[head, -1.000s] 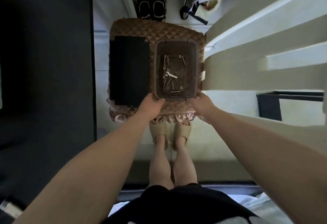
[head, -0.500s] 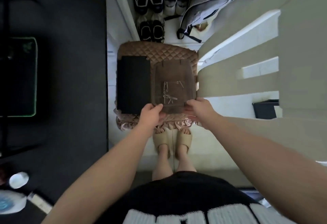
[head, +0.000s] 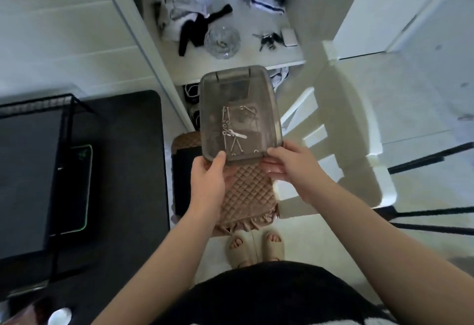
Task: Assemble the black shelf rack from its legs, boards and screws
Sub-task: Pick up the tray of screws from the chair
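Your left hand [head: 209, 178] and right hand [head: 289, 165] hold the tray [head: 272, 109] by its near corners; screws [head: 233, 132] lie in it. Beneath it stands the stool [head: 246, 191], with a board [head: 180, 181] on its left side.

Ahead: white shelf [head: 251, 54] crowded with glass bowl [head: 222, 40] and keys [head: 268, 40], right past the translucent container's [head: 213, 99] far end.
Left: open dark mat [head: 128, 158], then black rack frame [head: 38, 106].
Right: white chair [head: 333, 129] hemming in close.
Below: quilted cushion [head: 246, 191] bare, black board [head: 183, 183] along its left.
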Tool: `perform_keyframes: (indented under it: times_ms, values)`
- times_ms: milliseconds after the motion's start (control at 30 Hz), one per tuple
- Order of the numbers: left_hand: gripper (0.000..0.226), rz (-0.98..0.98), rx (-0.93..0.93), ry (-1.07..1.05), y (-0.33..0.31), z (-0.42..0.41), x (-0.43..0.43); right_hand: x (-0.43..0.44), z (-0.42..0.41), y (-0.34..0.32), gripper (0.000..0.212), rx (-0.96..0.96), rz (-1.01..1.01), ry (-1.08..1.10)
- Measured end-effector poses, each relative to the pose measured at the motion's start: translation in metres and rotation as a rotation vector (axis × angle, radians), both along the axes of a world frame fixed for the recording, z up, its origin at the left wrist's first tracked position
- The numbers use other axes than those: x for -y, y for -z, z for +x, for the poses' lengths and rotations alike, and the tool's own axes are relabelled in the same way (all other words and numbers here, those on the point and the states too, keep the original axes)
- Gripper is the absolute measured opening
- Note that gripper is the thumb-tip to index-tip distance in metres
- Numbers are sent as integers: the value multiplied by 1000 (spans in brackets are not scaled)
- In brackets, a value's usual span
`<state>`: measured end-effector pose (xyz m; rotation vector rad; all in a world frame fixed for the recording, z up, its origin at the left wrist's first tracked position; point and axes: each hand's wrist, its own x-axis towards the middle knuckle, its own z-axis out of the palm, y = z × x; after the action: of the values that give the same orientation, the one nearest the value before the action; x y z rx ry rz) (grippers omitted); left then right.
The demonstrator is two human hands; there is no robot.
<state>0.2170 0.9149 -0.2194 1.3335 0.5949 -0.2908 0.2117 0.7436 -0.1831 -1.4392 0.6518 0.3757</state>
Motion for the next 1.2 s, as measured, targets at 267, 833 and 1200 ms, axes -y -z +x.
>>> perform_keyframes:
  times_ms: [267, 833, 1200]
  values:
    - [10, -2, 227, 222, -75, 30, 68, 70, -40, -67, 14, 212, -31, 158]
    - [36, 50, 210, 810, -76, -80, 386, 406, -262, -48, 26, 165, -294, 670]
    - [39, 329, -45, 1236, 4, -145, 535, 563, -378, 48, 33, -96, -277, 758]
